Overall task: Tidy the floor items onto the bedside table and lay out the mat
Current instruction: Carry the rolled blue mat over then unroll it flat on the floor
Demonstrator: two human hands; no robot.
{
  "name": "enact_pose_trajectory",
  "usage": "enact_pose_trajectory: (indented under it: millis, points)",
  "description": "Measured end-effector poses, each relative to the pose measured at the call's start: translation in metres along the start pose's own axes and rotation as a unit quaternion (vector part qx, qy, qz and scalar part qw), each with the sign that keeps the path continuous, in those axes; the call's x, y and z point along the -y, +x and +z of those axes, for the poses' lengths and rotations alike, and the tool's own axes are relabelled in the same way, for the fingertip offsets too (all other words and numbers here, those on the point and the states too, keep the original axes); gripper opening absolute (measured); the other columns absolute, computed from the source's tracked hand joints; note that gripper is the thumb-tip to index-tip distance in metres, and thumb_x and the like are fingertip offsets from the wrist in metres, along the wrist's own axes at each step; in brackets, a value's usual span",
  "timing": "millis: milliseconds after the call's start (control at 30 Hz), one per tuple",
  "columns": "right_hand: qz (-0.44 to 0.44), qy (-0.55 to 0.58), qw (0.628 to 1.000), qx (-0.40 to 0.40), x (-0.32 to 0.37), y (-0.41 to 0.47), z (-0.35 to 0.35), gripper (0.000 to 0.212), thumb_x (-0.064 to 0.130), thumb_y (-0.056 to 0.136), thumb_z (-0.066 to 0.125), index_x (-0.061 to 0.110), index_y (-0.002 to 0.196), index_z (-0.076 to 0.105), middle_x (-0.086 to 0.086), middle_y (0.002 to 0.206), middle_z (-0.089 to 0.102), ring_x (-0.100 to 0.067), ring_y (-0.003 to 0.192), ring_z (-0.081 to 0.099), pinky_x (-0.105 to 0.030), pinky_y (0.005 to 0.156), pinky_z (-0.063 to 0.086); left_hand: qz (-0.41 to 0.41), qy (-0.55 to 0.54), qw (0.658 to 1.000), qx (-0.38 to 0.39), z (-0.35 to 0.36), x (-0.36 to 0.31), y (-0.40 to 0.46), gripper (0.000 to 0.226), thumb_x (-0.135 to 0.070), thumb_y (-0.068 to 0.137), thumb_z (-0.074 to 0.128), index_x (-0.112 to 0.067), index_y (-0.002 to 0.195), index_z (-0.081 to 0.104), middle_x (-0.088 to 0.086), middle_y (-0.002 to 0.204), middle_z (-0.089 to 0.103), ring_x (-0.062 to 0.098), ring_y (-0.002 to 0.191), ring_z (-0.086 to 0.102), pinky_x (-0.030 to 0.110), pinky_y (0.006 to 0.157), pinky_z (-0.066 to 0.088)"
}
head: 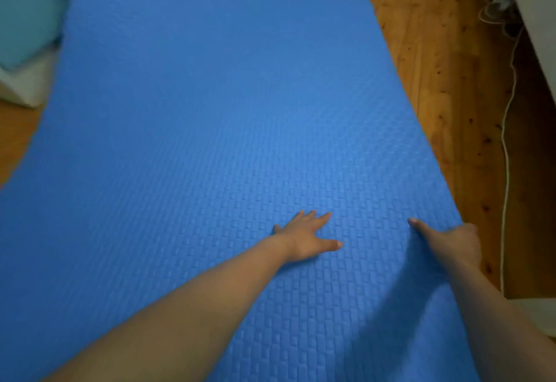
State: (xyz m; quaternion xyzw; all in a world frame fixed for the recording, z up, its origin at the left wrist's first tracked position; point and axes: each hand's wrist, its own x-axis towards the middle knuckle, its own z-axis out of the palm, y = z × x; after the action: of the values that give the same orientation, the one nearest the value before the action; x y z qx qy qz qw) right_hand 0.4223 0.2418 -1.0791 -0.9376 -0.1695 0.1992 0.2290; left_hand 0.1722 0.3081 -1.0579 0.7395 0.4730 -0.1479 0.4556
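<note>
Two bare forearms closest to the lens, coming in from 7 and 5 o'clock over the blue mat [210, 110]. Going left to right: over at 10 o'clock, something teal [27, 17] on a pale base, too blurry to name, tucked just beside the mat's left edge. Sliver of wooden floor [445, 95] below it at 9 o'clock, more of it along the right side. Mat unrolled flat on that floor, filling nearly the whole view, woven-brick texture on top. Left hand [307, 237] around 5 o'clock of centre, palm down, fingers straight and spread, pressing flat on the mat. Right hand [451, 240] just right of it, at the mat's right edge, thumb stretched out on top of the mat, fingers curled over the edge and gripping it. Past the edge, thin white cable [508, 140] trailing down the floor from 1 to 4 o'clock, starting at a blurry tangle near a white surface [538, 20] at 2 o'clock.
</note>
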Motion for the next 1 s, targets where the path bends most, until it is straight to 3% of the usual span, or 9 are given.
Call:
enact_pose_trajectory:
  millis: [167, 267, 367, 667, 767, 900, 1000]
  points:
    - [0.048, 0.000, 0.999, -0.011, -0.041, 0.016, -0.030, 0.113, 0.071, 0.043, 0.074, -0.002, 0.126, 0.048, -0.024, 0.133, 0.053, -0.041, 0.121, 0.052, -0.054, 0.098, 0.045, 0.007, 0.012, 1.000, -0.010, -0.002, -0.004, 0.004, 0.075, -0.057, 0.088, 0.047, -0.038, 0.148, 0.007, -0.007, 0.161, 0.000, 0.016, 0.149, -0.006, 0.059, 0.117, 0.002]
    - [0.068, -0.014, 0.997, -0.041, -0.040, 0.010, -0.045, 0.097, 0.056, 0.062, 0.077, -0.007, 0.128, 0.044, -0.027, 0.135, 0.049, -0.042, 0.123, 0.049, -0.050, 0.099, 0.042, 0.014, 0.016, 1.000, -0.013, -0.003, -0.010, 0.008, 0.074, -0.058, 0.088, 0.045, -0.038, 0.149, 0.007, -0.006, 0.161, 0.000, 0.016, 0.149, -0.006, 0.059, 0.117, 0.001]
    - [0.069, -0.012, 0.996, -0.051, -0.043, 0.015, -0.046, 0.095, 0.050, 0.066, 0.077, -0.009, 0.130, 0.040, -0.027, 0.137, 0.046, -0.042, 0.126, 0.046, -0.049, 0.101, 0.040, 0.028, 0.016, 0.999, -0.006, 0.002, -0.020, 0.007, 0.073, -0.056, 0.089, 0.045, -0.037, 0.149, 0.007, -0.006, 0.161, 0.000, 0.015, 0.149, -0.006, 0.057, 0.117, -0.001]
    - [0.067, -0.047, 0.994, -0.069, -0.047, 0.018, -0.042, 0.099, 0.050, 0.069, 0.075, -0.012, 0.133, 0.032, -0.030, 0.139, 0.041, -0.044, 0.128, 0.042, -0.050, 0.103, 0.037, 0.061, 0.002, 0.998, 0.008, 0.011, -0.037, 0.005, 0.072, -0.054, 0.090, 0.045, -0.038, 0.149, 0.005, -0.006, 0.161, -0.002, 0.014, 0.148, -0.008, 0.056, 0.117, -0.005]
    - [0.069, -0.112, 0.987, -0.096, -0.048, 0.010, -0.032, 0.096, 0.053, 0.076, 0.066, -0.013, 0.135, 0.027, -0.031, 0.140, 0.033, -0.042, 0.131, 0.033, -0.049, 0.106, 0.029, 0.060, 0.005, 0.998, -0.006, 0.007, -0.034, 0.005, 0.073, -0.054, 0.090, 0.045, -0.038, 0.148, 0.005, -0.006, 0.161, -0.002, 0.014, 0.148, -0.007, 0.055, 0.116, -0.005]
    - [-0.032, -0.171, 0.979, -0.103, -0.040, -0.012, 0.000, 0.071, 0.034, 0.092, 0.049, -0.005, 0.143, 0.021, -0.027, 0.151, 0.018, -0.040, 0.140, 0.018, -0.052, 0.114, 0.012, 0.050, 0.002, 0.998, -0.025, -0.007, -0.018, 0.002, 0.072, -0.055, 0.090, 0.044, -0.038, 0.148, 0.005, -0.006, 0.161, -0.003, 0.014, 0.148, -0.007, 0.054, 0.116, -0.005]
    - [-0.136, -0.216, 0.967, 0.005, -0.011, -0.036, 0.038, 0.064, 0.036, 0.096, 0.038, 0.005, 0.148, 0.016, -0.019, 0.157, 0.008, -0.033, 0.146, 0.006, -0.051, 0.116, 0.006, 0.032, -0.006, 0.998, -0.051, -0.023, 0.003, -0.002, 0.073, -0.055, 0.090, 0.045, -0.037, 0.149, 0.005, -0.005, 0.161, -0.003, 0.015, 0.149, -0.005, 0.054, 0.117, -0.004]
